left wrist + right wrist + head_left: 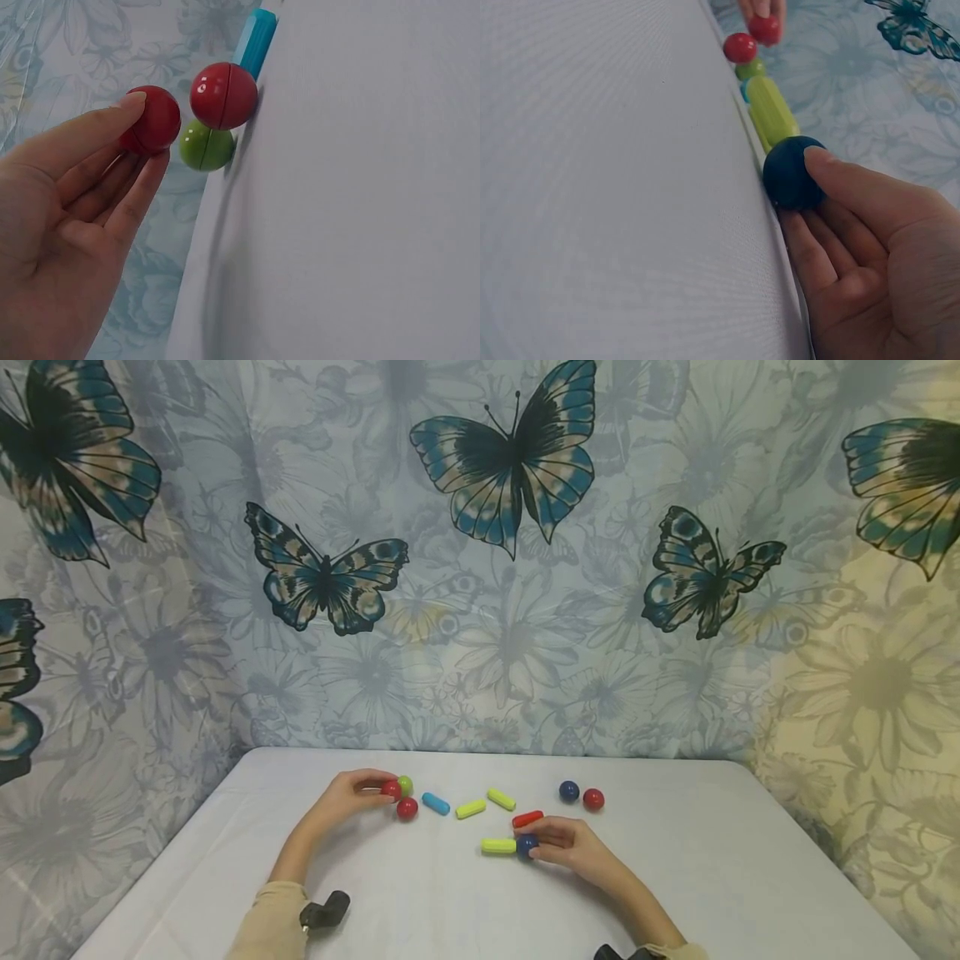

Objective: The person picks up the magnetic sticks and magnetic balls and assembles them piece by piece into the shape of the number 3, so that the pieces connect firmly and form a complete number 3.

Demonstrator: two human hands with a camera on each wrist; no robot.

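Note:
My left hand [354, 793] pinches a red ball [157, 120] between thumb and fingertips, apart from the other balls in the left wrist view. Close by are a second red ball [407, 809] and a green ball [406, 786]. A blue rod [436, 803] lies just to their right. My right hand [568, 845] grips a dark blue ball [789, 174] with thumb and fingers. One end of a yellow-green rod [498, 846] meets this ball; whether they are joined, I cannot tell. Just behind the right fingers lies a red rod [527, 819].
Two more yellow-green rods, one nearer [471, 809] and one farther [501, 799], lie mid-table. Another dark blue ball [569, 792] and red ball [593, 800] sit at the back right. White cloth covers the table [405, 893]; a butterfly-print curtain [517, 652] hangs behind it.

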